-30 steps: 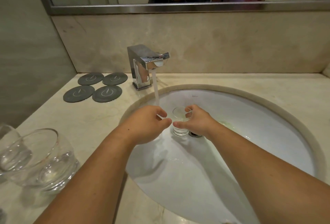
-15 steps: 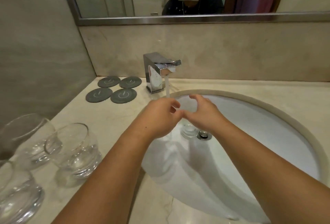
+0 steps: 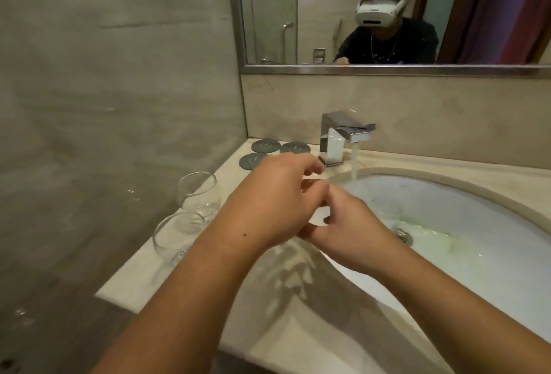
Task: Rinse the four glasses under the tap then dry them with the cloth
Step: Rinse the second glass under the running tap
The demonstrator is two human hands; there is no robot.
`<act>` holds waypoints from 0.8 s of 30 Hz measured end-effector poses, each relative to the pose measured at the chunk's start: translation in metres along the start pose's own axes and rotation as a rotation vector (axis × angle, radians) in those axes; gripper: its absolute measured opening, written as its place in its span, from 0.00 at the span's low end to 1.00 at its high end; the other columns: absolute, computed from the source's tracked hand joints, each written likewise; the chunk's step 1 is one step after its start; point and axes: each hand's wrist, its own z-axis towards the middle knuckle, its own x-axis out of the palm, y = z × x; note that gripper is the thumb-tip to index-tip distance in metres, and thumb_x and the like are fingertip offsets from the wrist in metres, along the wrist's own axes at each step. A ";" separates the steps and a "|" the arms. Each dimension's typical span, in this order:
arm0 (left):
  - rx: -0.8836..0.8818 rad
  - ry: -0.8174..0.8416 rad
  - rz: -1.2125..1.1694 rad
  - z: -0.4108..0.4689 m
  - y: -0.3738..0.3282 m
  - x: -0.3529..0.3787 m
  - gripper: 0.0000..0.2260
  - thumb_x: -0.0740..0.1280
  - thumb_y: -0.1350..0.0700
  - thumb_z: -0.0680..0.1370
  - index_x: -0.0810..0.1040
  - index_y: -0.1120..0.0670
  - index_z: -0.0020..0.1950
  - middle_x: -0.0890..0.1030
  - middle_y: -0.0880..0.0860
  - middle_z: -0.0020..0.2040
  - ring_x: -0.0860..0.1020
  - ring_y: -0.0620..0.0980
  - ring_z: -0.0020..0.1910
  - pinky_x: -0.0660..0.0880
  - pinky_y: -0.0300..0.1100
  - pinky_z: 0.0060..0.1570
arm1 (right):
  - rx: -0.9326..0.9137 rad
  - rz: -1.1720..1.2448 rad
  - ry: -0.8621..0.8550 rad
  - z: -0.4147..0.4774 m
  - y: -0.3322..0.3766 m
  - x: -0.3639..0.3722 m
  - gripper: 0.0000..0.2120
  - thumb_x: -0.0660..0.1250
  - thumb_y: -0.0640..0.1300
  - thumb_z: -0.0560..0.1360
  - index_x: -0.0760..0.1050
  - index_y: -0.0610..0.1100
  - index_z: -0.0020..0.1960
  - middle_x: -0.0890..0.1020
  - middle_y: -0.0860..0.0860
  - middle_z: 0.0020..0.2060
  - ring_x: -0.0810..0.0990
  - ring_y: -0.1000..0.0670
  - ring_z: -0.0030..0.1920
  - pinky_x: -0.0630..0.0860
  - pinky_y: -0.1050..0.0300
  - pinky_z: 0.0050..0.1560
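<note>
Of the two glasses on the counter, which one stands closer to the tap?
The rear glass, nearest the grey coasters; the front glass is partly hidden by the left forearm.

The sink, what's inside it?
Running tap water falls into the sink, and its metal drain shows beside a greenish smear. The left hand and right hand cover the near-left part, so anything there is hidden.

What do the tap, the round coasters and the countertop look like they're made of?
Tap: polished chrome-look metal; its flat faces reflect the surroundings like a mirror.
Coasters: matte dark grey with no shine; could be rubber, silicone or felt, the look leaves it open.
Countertop: beige stone-look slab, faintly veined with a soft sheen; marble or an imitation.
</note>
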 end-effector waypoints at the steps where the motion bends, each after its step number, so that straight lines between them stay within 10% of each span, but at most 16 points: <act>1: -0.007 -0.025 -0.013 -0.009 0.006 -0.007 0.13 0.66 0.47 0.82 0.81 0.44 0.66 0.83 0.42 0.63 0.78 0.43 0.65 0.76 0.48 0.65 | -0.024 -0.001 0.024 -0.001 0.007 0.008 0.29 0.77 0.56 0.74 0.71 0.61 0.72 0.77 0.60 0.70 0.76 0.57 0.68 0.75 0.56 0.64; 8: -0.074 -0.085 -0.013 -0.053 0.047 -0.035 0.12 0.69 0.50 0.81 0.82 0.45 0.64 0.83 0.42 0.62 0.77 0.41 0.65 0.71 0.38 0.66 | 0.009 -0.020 0.073 0.017 0.029 0.055 0.55 0.74 0.69 0.62 0.59 0.56 0.83 0.72 0.55 0.78 0.72 0.51 0.76 0.72 0.48 0.74; 16: -0.099 -0.085 0.022 -0.068 0.064 -0.030 0.13 0.68 0.48 0.82 0.80 0.42 0.66 0.81 0.41 0.64 0.73 0.42 0.68 0.70 0.40 0.67 | 0.094 0.078 0.052 0.031 0.026 0.076 0.40 0.79 0.49 0.73 0.65 0.52 0.80 0.77 0.54 0.69 0.79 0.51 0.64 0.72 0.59 0.57; 24: -0.016 -0.194 -0.060 -0.056 0.044 -0.002 0.17 0.69 0.50 0.81 0.77 0.43 0.70 0.79 0.41 0.66 0.73 0.44 0.68 0.63 0.31 0.63 | 0.142 0.280 -0.157 0.029 0.010 0.049 0.35 0.85 0.51 0.67 0.73 0.56 0.69 0.81 0.59 0.58 0.81 0.53 0.57 0.77 0.61 0.53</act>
